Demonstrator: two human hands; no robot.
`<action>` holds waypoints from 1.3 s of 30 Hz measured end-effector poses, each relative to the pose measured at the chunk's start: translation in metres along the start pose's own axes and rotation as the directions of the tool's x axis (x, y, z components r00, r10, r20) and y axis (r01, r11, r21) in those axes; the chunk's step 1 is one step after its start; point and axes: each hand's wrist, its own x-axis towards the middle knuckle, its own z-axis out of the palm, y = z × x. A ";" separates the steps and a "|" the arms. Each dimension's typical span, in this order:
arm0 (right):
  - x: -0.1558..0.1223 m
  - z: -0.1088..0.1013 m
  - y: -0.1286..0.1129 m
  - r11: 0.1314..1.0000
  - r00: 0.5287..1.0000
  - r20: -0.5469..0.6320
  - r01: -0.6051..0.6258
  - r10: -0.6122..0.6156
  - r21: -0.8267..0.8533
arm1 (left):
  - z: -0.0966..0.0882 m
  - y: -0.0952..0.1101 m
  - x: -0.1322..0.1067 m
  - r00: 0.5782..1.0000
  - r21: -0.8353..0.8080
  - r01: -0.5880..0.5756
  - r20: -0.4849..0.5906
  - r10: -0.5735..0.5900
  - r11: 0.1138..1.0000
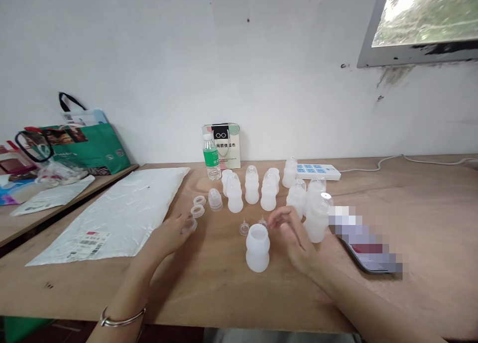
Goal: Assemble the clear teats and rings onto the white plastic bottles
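Note:
My left hand [172,237] has its fingers closed on a clear bottle collar ring [189,226] at the table's left-middle. Two more collar rings [197,211] lie just beyond it. My right hand [293,236] is partly curled, thumb and fingers apart, with its fingertips beside a clear silicone teat [262,221]. Another teat [244,227] stands to the left of that one. Between my hands an uncapped, frosted white baby bottle [257,248] stands upright. Clear bottle caps [215,199] sit stacked behind the rings.
Several baby bottles [252,184] stand farther back, many under clear caps. Behind them are a water bottle [212,159], a paper bag [229,146] and a power strip [317,172]. A phone [368,248] lies at right, a white plastic mailer [123,208] at left.

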 end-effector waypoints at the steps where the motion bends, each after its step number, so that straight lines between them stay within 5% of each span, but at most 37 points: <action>1: 0.001 -0.003 0.000 0.996 0.999 -0.048 -0.008 0.003 -0.092 | -0.004 0.003 -0.002 0.999 -0.013 0.002 -0.032 -0.002 1.000; 5: 0.004 -0.010 0.012 0.900 0.999 0.035 -0.023 0.042 -0.435 | -0.020 0.015 -0.008 0.990 -0.047 0.011 -0.137 -0.017 0.999; 13: 0.012 0.014 0.042 0.880 0.988 0.123 -0.028 0.098 -0.474 | -0.027 0.046 -0.007 0.943 -0.359 -0.252 -0.300 0.144 0.899; 20: 0.018 0.020 0.040 0.855 0.975 0.120 -0.101 0.187 -0.509 | -0.027 0.057 -0.004 0.928 -0.471 -0.322 -0.331 0.174 0.821; 32: 0.049 0.008 0.015 0.972 0.996 -0.018 -0.086 0.084 -0.217 | -0.019 0.096 0.023 0.871 -0.647 -0.478 -0.264 0.413 0.594; 39: 0.062 0.010 0.013 0.999 0.996 -0.090 -0.008 0.004 -0.041 | 0.006 0.109 0.050 0.862 -0.787 -0.480 -0.341 0.374 0.389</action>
